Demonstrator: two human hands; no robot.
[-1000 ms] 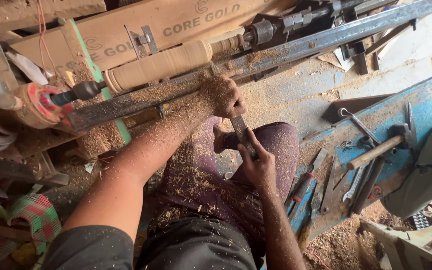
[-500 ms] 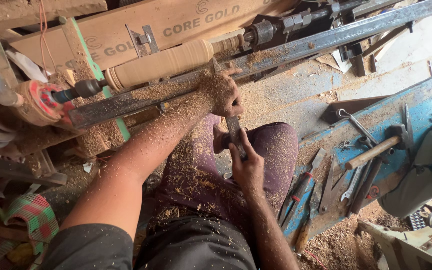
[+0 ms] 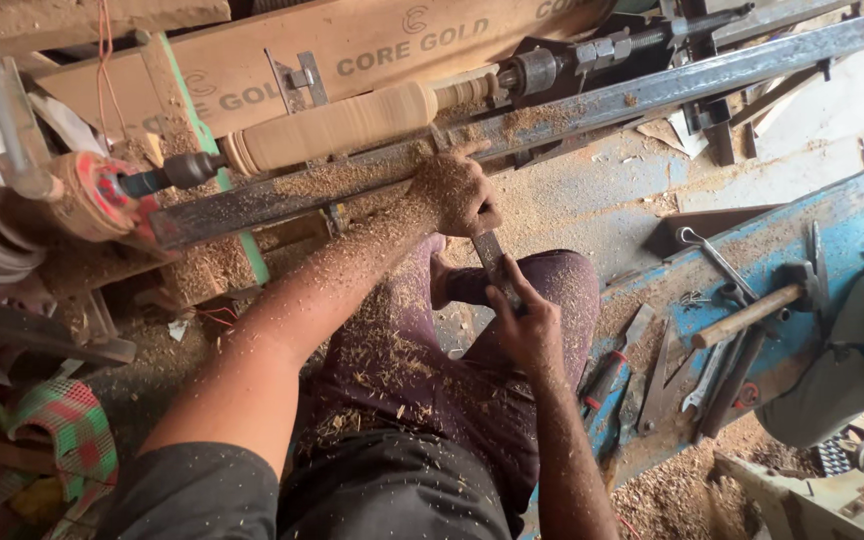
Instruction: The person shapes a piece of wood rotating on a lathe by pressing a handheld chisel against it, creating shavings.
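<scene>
At the lathe, I work a flat steel chisel [image 3: 492, 262] against a pale wooden spindle [image 3: 337, 127] mounted between the lathe's centres. The blue wooden tray [image 3: 852, 215] at my right holds a wooden-handled hammer [image 3: 752, 313], a spanner [image 3: 714, 258] and other hand tools, all dusted with shavings.

My left hand [image 3: 457, 190], caked in sawdust, is clenched over the chisel's far end, pressing it down on the steel rest bar [image 3: 552, 110] just near the spindle. My right hand [image 3: 527, 325] grasps the chisel's near end, thumb and fingers [image 3: 500, 300] wrapped round it, above my knee. Only a short stretch of blade shows between the two hands; the cutting tip is hidden under my left hand.

The chisel's long axis runs from near to far, tilted slightly left at the far end, pointing at the spindle. The spindle itself lies crosswise, its long axis running left to right and rising toward the right, where a narrower turned section meets the metal tailstock [image 3: 552, 68]. Sawdust covers my left forearm, my purple trousers [image 3: 432, 370] and the floor [image 3: 592, 200] beneath the lathe.
</scene>
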